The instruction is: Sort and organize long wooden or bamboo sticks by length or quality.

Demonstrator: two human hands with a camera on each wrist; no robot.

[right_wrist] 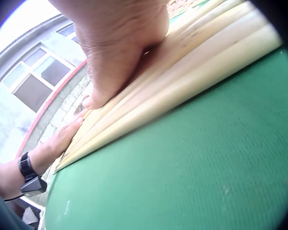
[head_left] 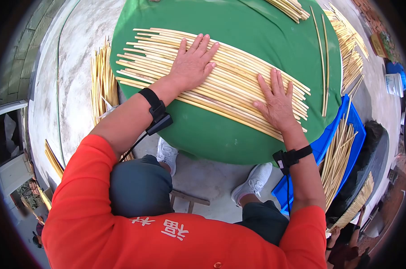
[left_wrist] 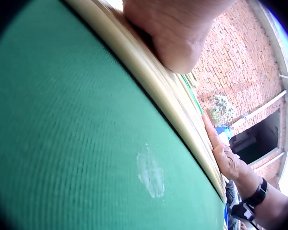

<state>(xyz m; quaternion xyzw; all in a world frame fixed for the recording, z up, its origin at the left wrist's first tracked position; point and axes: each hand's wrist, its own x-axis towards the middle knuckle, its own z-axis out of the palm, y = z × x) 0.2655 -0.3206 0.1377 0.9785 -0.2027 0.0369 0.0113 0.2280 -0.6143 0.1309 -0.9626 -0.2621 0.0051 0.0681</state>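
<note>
A flat layer of pale yellow sticks (head_left: 239, 74) lies side by side on a round table with a green cloth (head_left: 230, 141). My left hand (head_left: 191, 65) rests palm down on the sticks left of their middle, fingers spread. Near their right end my right hand (head_left: 277, 101) lies flat on them, fingers also spread. The left wrist view shows the left hand (left_wrist: 175, 33) close up over the sticks (left_wrist: 182, 112). In the right wrist view the right hand (right_wrist: 117, 48) presses on the sticks (right_wrist: 182, 76). The stick ends are uneven at the left.
Two separate sticks (head_left: 323, 67) lie on the cloth at the right, and another bundle (head_left: 290, 9) at the far edge. A blue crate (head_left: 356, 130) of sticks stands right of the table. More sticks (head_left: 103, 83) stand at the left. Someone's arm (head_left: 355, 231) shows at the lower right.
</note>
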